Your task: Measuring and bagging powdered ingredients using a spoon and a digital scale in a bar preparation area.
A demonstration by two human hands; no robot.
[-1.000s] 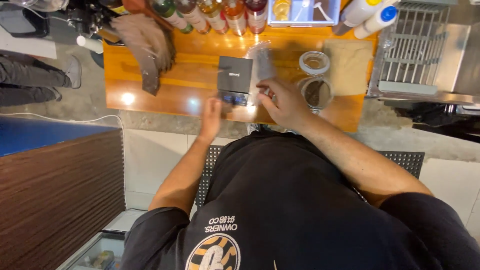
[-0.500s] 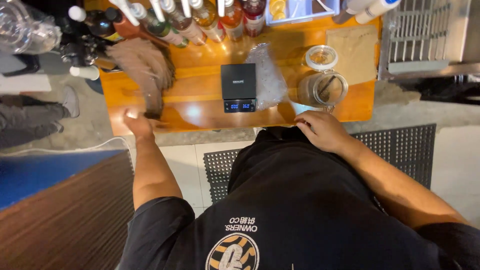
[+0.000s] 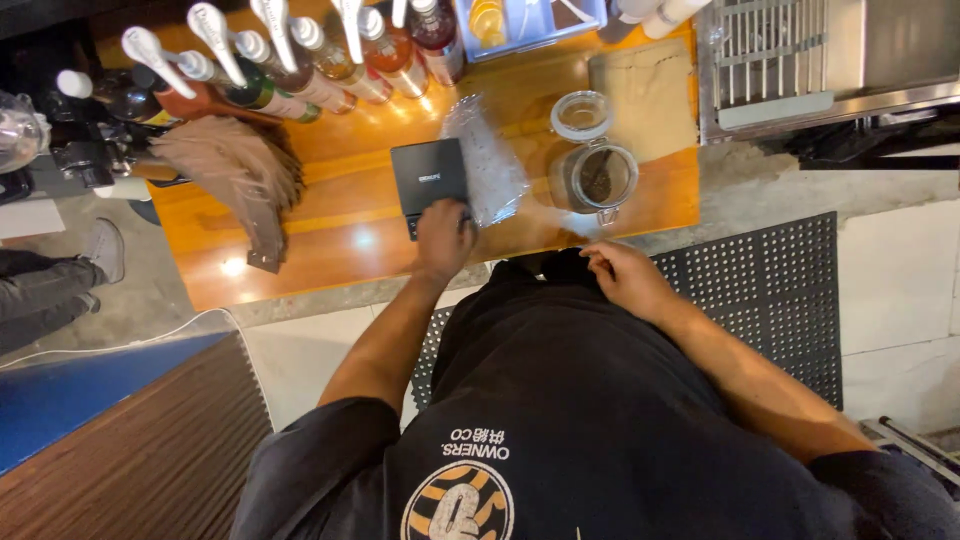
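Overhead, from the head camera, we see our left hand (image 3: 443,235) resting on the near edge of a small black scale (image 3: 428,176) that sits flat on the orange wooden counter (image 3: 330,225); the fingers lie loosely on it, pressing rather than gripping anything. Our right hand (image 3: 625,275) hangs at the counter's front edge, close to our dark shirt, fingers loosely curled and holding nothing. Just right of the scale lies a clear plastic bag (image 3: 487,160), touching its side. Further right stands an open glass jar (image 3: 597,177) with dark contents, its hinged lid (image 3: 581,114) flipped back behind it. A tan paper bag (image 3: 647,90) lies beyond the jar. Along the counter's far side runs a row of syrup bottles (image 3: 300,65) with white pourers, and a brown cloth (image 3: 240,175) sprawls at the left.
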